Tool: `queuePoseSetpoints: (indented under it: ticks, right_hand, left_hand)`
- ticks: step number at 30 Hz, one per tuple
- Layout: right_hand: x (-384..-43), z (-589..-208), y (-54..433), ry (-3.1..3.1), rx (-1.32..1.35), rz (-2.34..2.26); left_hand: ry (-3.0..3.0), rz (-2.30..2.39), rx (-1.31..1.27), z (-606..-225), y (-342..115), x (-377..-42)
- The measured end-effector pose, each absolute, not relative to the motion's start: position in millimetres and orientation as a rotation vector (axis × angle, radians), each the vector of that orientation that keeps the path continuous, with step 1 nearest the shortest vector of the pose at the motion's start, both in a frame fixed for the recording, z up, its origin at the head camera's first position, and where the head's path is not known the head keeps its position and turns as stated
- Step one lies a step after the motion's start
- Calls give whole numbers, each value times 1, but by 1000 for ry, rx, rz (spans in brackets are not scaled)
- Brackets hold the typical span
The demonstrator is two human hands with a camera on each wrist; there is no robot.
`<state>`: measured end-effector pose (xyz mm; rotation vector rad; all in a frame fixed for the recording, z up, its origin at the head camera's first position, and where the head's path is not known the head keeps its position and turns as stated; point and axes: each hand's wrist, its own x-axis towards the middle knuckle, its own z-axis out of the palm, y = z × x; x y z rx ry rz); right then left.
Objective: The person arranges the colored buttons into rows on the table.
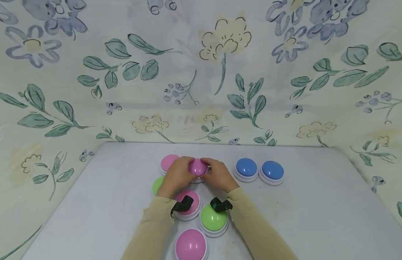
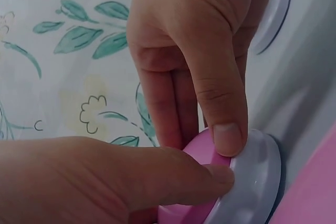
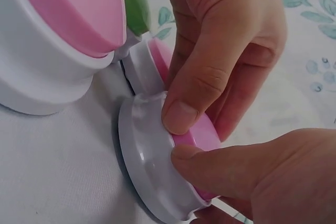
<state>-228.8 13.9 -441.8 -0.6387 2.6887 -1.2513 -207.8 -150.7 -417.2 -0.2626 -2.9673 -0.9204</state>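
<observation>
One pink button is gripped from both sides, left hand and right hand curled round it; two blue buttons are set right of it on bench.

No text, label, brand, number or sign can be read on the domed buttons standing on the tabletop, from those near its far edge to the pink one at its near edge. The dark wrist bands show too small to tell for certain.
</observation>
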Motion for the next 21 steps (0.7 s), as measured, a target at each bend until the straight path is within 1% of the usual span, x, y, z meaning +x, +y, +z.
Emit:
queuePoseSetpoints:
  ticks: [21]
  right_hand:
    - [-230, -436, 28, 2773, -676, -1244]
  left_hand:
    - [-2872, -992, -339, -417, -143, -211]
